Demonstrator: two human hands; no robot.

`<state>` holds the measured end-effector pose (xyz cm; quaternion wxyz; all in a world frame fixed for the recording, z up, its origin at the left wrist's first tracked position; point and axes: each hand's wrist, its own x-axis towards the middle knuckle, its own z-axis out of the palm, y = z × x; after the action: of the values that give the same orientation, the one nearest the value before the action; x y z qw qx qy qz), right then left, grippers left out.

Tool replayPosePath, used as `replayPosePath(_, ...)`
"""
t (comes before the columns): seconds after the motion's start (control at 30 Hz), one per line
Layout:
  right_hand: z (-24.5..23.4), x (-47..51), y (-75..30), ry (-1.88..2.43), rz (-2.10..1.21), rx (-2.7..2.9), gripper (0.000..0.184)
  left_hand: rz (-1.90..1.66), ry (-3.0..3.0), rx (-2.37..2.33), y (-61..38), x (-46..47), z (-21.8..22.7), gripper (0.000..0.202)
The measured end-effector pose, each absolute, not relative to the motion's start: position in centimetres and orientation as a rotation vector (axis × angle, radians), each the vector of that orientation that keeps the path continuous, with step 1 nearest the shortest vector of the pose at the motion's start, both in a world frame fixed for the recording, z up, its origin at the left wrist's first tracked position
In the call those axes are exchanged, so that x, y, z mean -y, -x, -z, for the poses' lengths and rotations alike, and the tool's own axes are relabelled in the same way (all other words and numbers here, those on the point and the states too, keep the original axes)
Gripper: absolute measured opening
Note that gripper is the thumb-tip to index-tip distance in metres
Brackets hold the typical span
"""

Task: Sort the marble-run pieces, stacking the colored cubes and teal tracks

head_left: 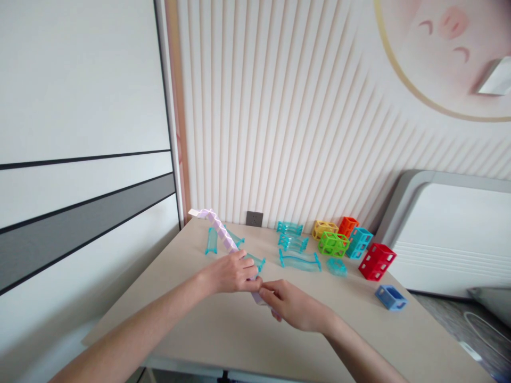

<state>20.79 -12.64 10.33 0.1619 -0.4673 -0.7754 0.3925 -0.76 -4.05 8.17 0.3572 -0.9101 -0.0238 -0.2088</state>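
Observation:
A pale purple stair-shaped track piece (pixel 217 226) rises tilted from the table toward the far left. My left hand (pixel 233 272) is closed around its lower part. My right hand (pixel 293 306) pinches the piece's near end, fingertips touching the left hand's. Clear teal track pieces (pixel 299 260) lie just beyond both hands. A round teal piece (pixel 336 267) lies to their right.
Beige table (pixel 223 330) against a ribbed white wall with a grey socket (pixel 254 218). Block frames stand at the back right: yellow (pixel 324 229), orange (pixel 348 226), green (pixel 333 244), teal (pixel 360 242), red (pixel 377 261), and a small blue one (pixel 390 297). A white headboard (pixel 455 234) lies at the right.

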Motion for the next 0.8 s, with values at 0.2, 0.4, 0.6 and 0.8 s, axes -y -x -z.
replayPosePath(0.2, -10.8, 12.8, -21.6, 1.235, -0.383, 2.530, 0.040, 0.538, 2.354, 0.151, 1.3, 3.5, -8.9, 0.008)
replayPosePath(0.4, -8.6, 11.9, -21.3, 1.416, 0.089, 2.428, 0.040, 0.549, 2.393, 0.363, 0.6, 3.8, -9.8, 0.013)
replayPosePath(0.6, -7.4, 12.3, -21.2, 1.403, 0.195, 2.250, 0.033, 0.549, 2.467, 0.453, 0.1, 4.2, -9.6, 0.013)
replayPosePath(0.8, -8.3, 12.9, -21.0, 1.507, 0.186, 2.173, 0.026, 0.618, 2.551, 0.543, 0.0, 4.0, -9.5, 0.012)
